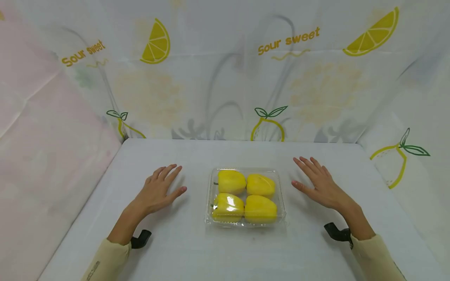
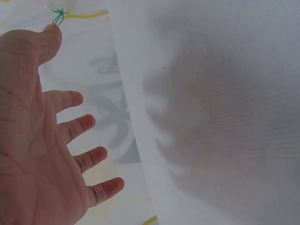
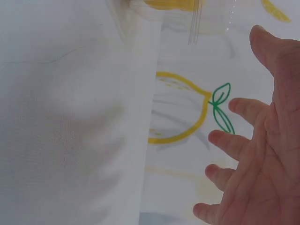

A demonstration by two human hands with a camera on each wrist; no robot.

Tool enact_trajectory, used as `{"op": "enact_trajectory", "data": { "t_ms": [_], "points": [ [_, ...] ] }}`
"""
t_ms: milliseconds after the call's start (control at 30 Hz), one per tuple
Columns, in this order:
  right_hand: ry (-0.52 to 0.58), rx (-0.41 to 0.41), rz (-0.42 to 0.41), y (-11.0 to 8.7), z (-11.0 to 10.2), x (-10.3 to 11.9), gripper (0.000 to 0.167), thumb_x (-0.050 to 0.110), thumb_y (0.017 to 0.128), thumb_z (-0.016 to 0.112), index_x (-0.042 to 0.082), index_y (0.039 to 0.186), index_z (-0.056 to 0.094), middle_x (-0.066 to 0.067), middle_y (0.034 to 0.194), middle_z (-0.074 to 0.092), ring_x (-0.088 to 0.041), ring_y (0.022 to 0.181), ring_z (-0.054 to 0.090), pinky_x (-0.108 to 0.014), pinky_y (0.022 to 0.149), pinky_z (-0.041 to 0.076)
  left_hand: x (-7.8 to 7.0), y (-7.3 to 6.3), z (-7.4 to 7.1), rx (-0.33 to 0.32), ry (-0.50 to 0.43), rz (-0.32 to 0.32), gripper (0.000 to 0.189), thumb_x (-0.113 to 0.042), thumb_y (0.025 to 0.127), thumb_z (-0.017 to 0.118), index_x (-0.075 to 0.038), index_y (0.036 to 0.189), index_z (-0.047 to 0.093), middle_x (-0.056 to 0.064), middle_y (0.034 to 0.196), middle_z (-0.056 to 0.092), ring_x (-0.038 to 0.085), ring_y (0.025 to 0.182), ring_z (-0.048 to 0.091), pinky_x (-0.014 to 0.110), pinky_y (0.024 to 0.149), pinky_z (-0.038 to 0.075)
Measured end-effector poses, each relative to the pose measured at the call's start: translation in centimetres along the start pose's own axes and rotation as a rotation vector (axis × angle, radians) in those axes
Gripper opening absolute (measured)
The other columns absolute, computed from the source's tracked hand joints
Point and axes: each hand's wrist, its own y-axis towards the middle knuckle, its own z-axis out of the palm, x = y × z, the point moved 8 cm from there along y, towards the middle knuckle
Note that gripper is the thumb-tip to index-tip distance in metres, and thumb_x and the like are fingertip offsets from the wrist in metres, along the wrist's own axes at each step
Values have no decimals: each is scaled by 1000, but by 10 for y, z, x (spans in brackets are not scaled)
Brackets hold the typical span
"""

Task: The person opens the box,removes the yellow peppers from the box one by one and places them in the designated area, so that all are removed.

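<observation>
A clear plastic clamshell box [image 1: 246, 225] lies on the white table between my hands, its lid down. Inside are several plump, blocky yellow fruits [image 1: 261, 208], arranged in two rows; a thin dark stem shows on the left side of some. Left of the box, my left hand [image 1: 158, 191] holds nothing, palm down with fingers spread. My right hand [image 1: 320, 187] is likewise spread and holds nothing, to the right of the box. Both wrist views show bare palms, with finger shadows on the tabletop. In the right wrist view a corner of the box [image 3: 213, 18] appears at the top.
The white table [image 1: 168, 253] ends at a back cloth [image 1: 218, 78] printed with lemons and the words "Sour sweet". A pale pink cloth [image 1: 42, 128] borders the left side, and a lemon-print cloth [image 1: 418, 187] the right. Each wrist carries a black camera mount [image 1: 141, 239].
</observation>
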Motion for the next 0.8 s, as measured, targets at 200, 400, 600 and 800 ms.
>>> {"op": "enact_trajectory", "data": {
  "t_ms": [200,400,600,800],
  "points": [
    [32,9,-17,-2,1,4,73,42,97,60,21,157,24,-18,159,24,-44,145,10,-72,106,5,-5,-3,1,12,-50,10,77,-60,96,50,-13,155,31,13,156,29,43,139,25,67,102,25],
    [84,41,-20,-6,5,9,74,41,96,63,23,157,25,-13,159,25,-42,145,14,-73,104,16,-13,-3,4,38,-84,17,79,-63,95,50,-15,155,31,11,156,29,39,140,26,66,104,26],
    [103,67,-25,-9,9,15,76,42,95,64,28,157,23,-10,160,25,-40,144,19,-71,102,23,-23,-5,2,61,-110,27,78,-64,94,50,-16,154,34,10,155,33,39,136,32,65,101,32],
    [177,118,-30,-11,13,20,74,39,97,63,29,157,21,-2,160,25,-31,143,25,-63,107,25,-33,-6,-1,81,-192,48,80,-66,92,53,-17,152,36,9,153,36,35,135,36,63,102,35]
  ]
}}
